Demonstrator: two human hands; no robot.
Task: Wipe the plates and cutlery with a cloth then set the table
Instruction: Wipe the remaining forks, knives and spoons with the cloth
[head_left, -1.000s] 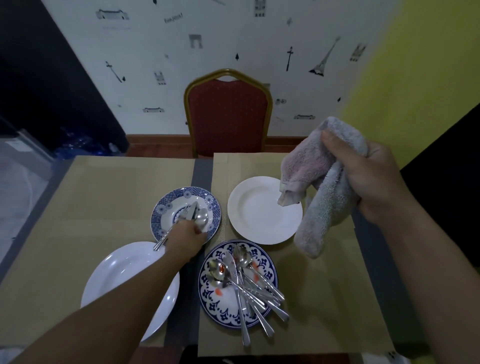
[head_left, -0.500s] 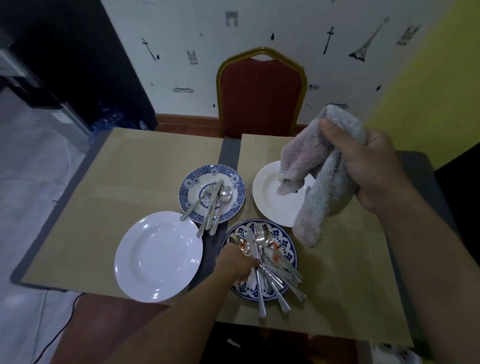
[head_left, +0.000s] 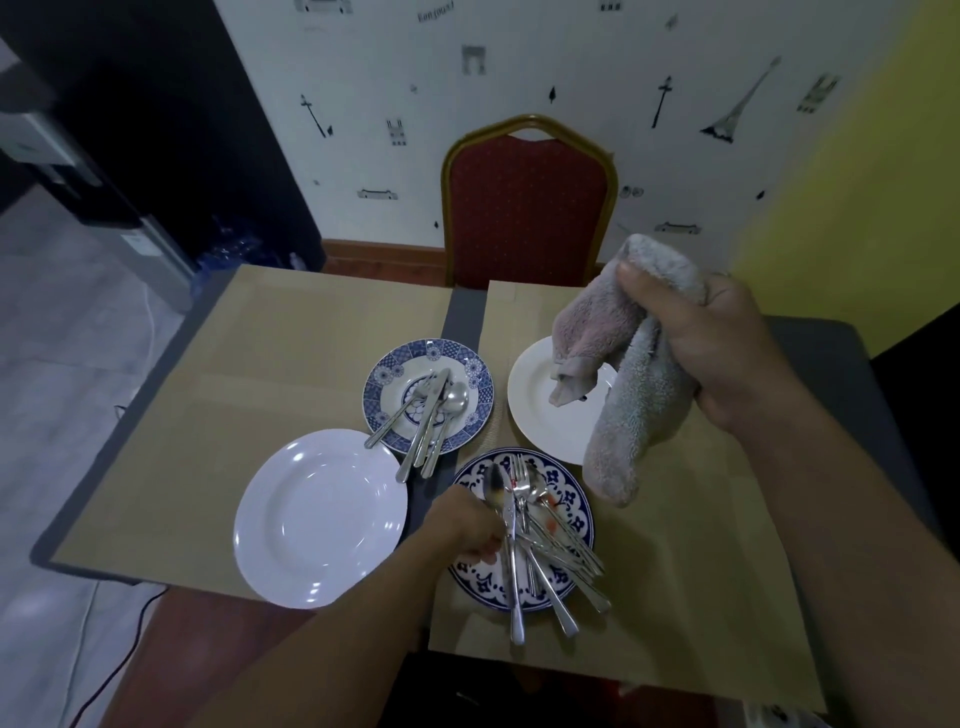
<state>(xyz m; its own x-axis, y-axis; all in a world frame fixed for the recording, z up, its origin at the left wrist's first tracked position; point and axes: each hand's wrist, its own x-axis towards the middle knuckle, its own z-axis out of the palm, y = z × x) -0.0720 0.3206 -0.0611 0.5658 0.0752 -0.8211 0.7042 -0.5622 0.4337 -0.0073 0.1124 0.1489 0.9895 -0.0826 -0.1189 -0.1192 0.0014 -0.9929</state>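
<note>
Grey-pink terry cloth (head_left: 628, 395) is hanging in the air over the table's right side. The right hand (head_left: 727, 348) is gripping its bunched top, thumb pressing across the front & fingers wrapping behind. 2 loose ends are dangling, 1 over the small white flat plate (head_left: 535, 410).

Pile of steel cutlery (head_left: 530, 535) is lying on the near blue-patterned plate (head_left: 579, 506): forks, spoons, a knife. Exact no. can't be told, as the pieces are overlapping. Handles are sticking out past the near rim. The left hand (head_left: 462, 530) is reaching in at the pile's left side, fingers curling round a piece or 2 there; which ones, can't tell.

Plates: 4 total, 2 white & 2 blue-patterned. The far blue-patterned plate (head_left: 382, 379) is carrying 3 pieces (head_left: 431, 415): fork, knife, spoon. The big white deep plate (head_left: 311, 519) is sitting near-left.

2 tan placemats are covering the grey table (head_left: 462, 306), left one (head_left: 260, 364) & right one (head_left: 701, 545). 1 red padded chair w/ gold frame (head_left: 524, 223) is standing at the far side.
</note>
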